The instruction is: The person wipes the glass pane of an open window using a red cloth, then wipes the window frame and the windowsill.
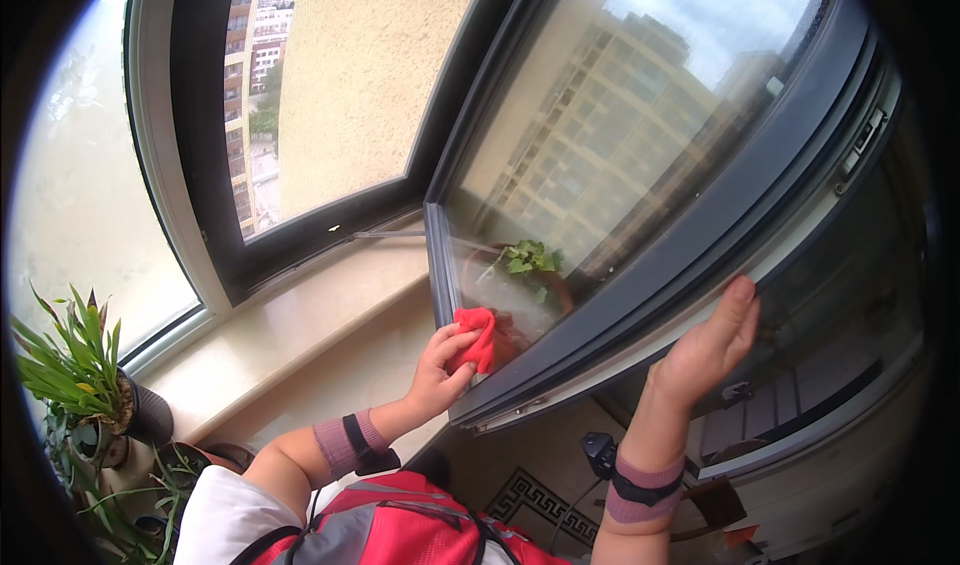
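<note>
My left hand grips a bunched red cloth against the lower corner of the glass pane in a dark-framed window sash. That sash is swung inward on a metal stay arm. My right hand is raised at the sash's outer edge, fingers extended, holding nothing; whether its palm touches the frame I cannot tell. Through the pane, or mirrored in it, show a leafy potted plant and tall buildings.
A pale stone windowsill runs below the window. Potted plants stand at the left. The fixed screened window frame is behind the sash. A black plug adapter with a cable hangs near my right forearm. A patterned floor border lies below.
</note>
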